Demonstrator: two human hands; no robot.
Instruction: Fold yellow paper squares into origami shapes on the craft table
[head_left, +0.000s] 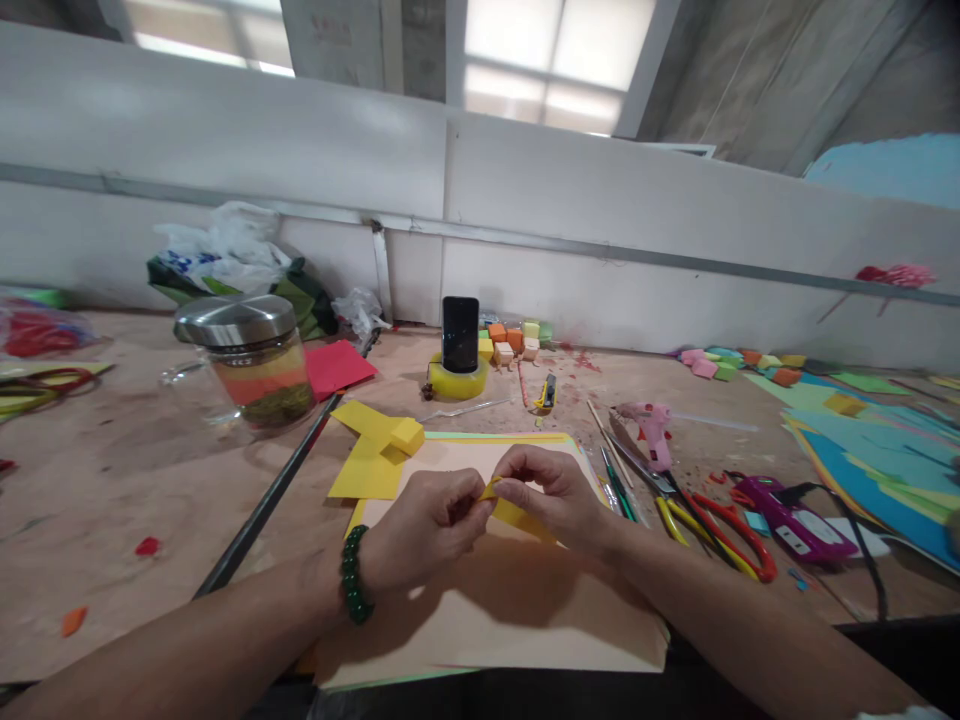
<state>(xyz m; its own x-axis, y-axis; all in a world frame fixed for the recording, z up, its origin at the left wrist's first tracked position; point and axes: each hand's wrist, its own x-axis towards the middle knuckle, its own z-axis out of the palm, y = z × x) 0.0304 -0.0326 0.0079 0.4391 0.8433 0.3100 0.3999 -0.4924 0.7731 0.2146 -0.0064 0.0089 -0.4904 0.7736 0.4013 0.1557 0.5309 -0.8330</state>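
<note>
Both hands meet above a stack of peach paper (495,620), pinching a strip of yellow paper (525,522) between them. My left hand (435,515), with green beads at the wrist, is closed on the strip's left end, which looks bent or folded. Thumb and fingers of my right hand (551,495) grip the same end, and the rest of the strip runs beneath that hand. Just beyond my left hand lie yellow paper sheets (367,465) with a small folded yellow block (406,436) on top.
A lidded glass jar (259,375) stands at left. Behind the stack, a phone (460,335) leans upright on a yellow tape roll (457,380). At right lie a pink glue gun (654,435), scissors (731,535) and a purple device (799,520) with a cord.
</note>
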